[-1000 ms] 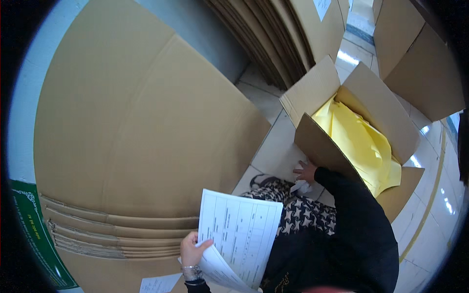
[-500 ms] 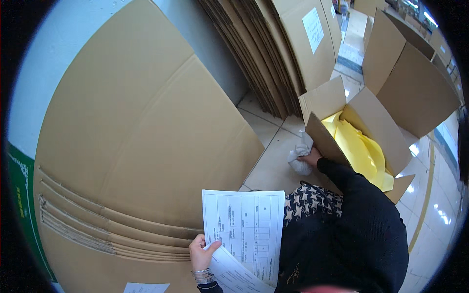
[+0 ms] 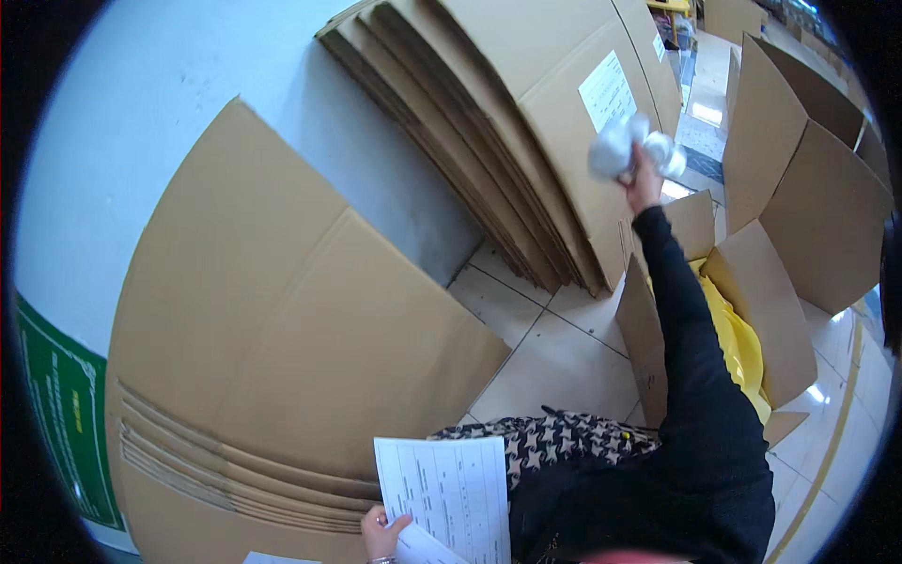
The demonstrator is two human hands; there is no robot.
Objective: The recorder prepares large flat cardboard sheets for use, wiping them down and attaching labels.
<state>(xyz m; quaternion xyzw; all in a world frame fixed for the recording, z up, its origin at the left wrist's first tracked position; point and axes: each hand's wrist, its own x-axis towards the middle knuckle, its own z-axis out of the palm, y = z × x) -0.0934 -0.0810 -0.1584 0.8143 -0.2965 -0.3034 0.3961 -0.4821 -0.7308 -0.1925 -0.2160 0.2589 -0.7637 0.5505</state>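
My left hand [image 3: 380, 538] pinches some printed paper sheets [image 3: 451, 493] with tables on them, at the lower middle. Stretched far forward, my right hand [image 3: 643, 182] is closed around a crumpled white wad [image 3: 616, 148], paper or plastic, blurred by motion. The wad is in front of a leaning stack of flattened cardboard boxes [image 3: 573, 85], just below a white label [image 3: 608, 90] on it. Under my right forearm stands an open carton [image 3: 766, 310] with yellow sheeting [image 3: 738, 343] inside.
More folded cardboard [image 3: 282, 273] leans on the wall at the left, beside a green sign [image 3: 70, 423]. A taller open carton [image 3: 817, 197] stands at the far right. Between the cardboard and the yellow-filled carton lies tiled floor [image 3: 554, 371].
My right hand has lifted the white wad from beside the carton, forward and up to the cardboard stack. The papers in my left hand sit lower in view, as the view has shifted.
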